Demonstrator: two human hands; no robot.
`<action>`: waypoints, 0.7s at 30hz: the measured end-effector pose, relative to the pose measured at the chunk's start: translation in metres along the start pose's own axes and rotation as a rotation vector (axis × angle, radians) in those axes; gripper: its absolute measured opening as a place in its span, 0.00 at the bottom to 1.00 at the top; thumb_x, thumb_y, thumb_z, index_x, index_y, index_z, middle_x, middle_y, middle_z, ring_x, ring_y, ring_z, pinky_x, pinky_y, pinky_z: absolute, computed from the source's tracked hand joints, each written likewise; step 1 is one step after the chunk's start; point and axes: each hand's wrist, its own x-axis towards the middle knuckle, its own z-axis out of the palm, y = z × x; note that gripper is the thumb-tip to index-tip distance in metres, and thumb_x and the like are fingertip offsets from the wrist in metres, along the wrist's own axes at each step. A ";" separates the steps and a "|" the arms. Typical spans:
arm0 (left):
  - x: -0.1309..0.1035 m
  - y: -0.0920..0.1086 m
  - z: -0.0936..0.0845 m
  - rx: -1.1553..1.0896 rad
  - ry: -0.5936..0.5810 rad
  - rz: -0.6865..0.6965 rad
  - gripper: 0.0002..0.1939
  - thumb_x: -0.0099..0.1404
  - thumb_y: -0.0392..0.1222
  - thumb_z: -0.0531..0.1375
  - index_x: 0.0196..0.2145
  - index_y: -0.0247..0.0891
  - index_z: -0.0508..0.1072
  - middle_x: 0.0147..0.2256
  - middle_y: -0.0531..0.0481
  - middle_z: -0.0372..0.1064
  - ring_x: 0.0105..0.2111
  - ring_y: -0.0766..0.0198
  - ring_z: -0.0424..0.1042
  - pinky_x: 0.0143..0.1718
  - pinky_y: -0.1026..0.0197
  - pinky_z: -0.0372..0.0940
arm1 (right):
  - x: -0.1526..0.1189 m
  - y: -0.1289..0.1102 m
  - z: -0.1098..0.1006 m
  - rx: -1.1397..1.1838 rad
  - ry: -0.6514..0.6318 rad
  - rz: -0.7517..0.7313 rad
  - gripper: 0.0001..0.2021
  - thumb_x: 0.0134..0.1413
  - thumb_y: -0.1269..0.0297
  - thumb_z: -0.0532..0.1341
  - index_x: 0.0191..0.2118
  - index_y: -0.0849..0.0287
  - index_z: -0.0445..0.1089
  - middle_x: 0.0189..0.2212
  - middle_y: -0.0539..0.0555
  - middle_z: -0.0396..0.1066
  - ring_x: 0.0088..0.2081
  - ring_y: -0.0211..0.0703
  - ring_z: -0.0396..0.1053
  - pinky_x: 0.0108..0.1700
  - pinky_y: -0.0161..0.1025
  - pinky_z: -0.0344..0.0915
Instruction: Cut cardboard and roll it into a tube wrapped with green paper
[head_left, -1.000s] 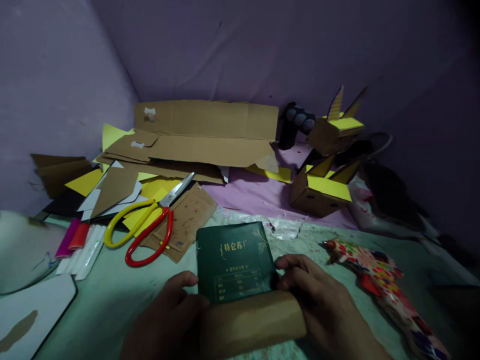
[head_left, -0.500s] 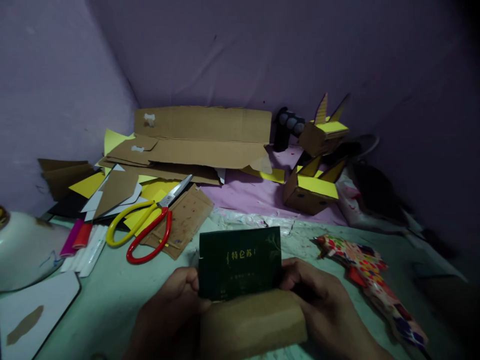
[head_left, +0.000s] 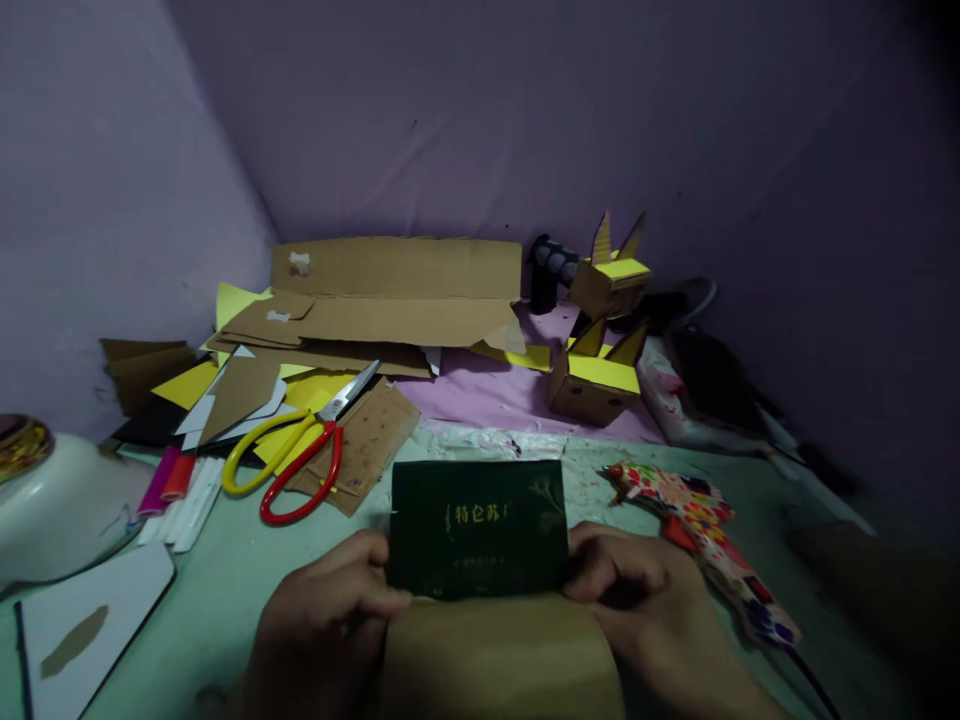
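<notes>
Between my hands, near the front of the table, is a piece of cardboard (head_left: 480, 525). Its far panel is dark green with gold printed characters; its near part is plain brown and curves toward me. My left hand (head_left: 326, 605) grips the left edge by the fold, thumb and fingers closed on it. On the right edge, at about the same height, my right hand (head_left: 645, 600) pinches the cardboard, its fingers curled. Beyond the left hand lie scissors (head_left: 322, 435) with one yellow and one red handle. A flower-patterned glue gun (head_left: 705, 530) rests to the right of the right hand.
Flattened cardboard (head_left: 397, 320) leans by the back wall. Two small cardboard boxes with yellow tops and pointed ears, the nearer box (head_left: 596, 390) included, stand back right. Markers (head_left: 180, 490) and a white board (head_left: 97, 625) lie left, beside a rounded white object (head_left: 67, 510).
The view has shifted slightly. The brown near part of the cardboard now appears broader and more bent toward me, while both hands keep their hold on the edges.
</notes>
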 end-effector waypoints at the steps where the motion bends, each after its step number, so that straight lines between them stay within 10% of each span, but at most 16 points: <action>1: 0.002 -0.001 -0.002 0.027 -0.014 0.049 0.08 0.48 0.38 0.60 0.15 0.44 0.76 0.24 0.49 0.69 0.22 0.62 0.67 0.25 0.62 0.60 | 0.001 0.000 0.001 0.017 -0.005 0.081 0.07 0.36 0.74 0.67 0.17 0.58 0.71 0.23 0.50 0.71 0.25 0.37 0.66 0.25 0.32 0.60; 12: 0.020 0.015 0.001 -0.198 0.022 -0.309 0.01 0.34 0.34 0.64 0.12 0.36 0.75 0.25 0.49 0.69 0.30 0.62 0.67 0.28 0.66 0.60 | 0.013 -0.010 0.005 0.159 0.107 0.318 0.05 0.26 0.73 0.67 0.15 0.62 0.70 0.16 0.49 0.68 0.19 0.34 0.62 0.22 0.32 0.57; 21: 0.021 0.019 -0.003 -0.339 -0.033 -0.442 0.03 0.32 0.35 0.59 0.10 0.37 0.66 0.11 0.56 0.57 0.14 0.70 0.56 0.14 0.68 0.53 | 0.013 0.000 0.016 0.257 0.051 0.440 0.10 0.61 0.63 0.59 0.31 0.63 0.67 0.21 0.43 0.63 0.17 0.28 0.59 0.18 0.28 0.58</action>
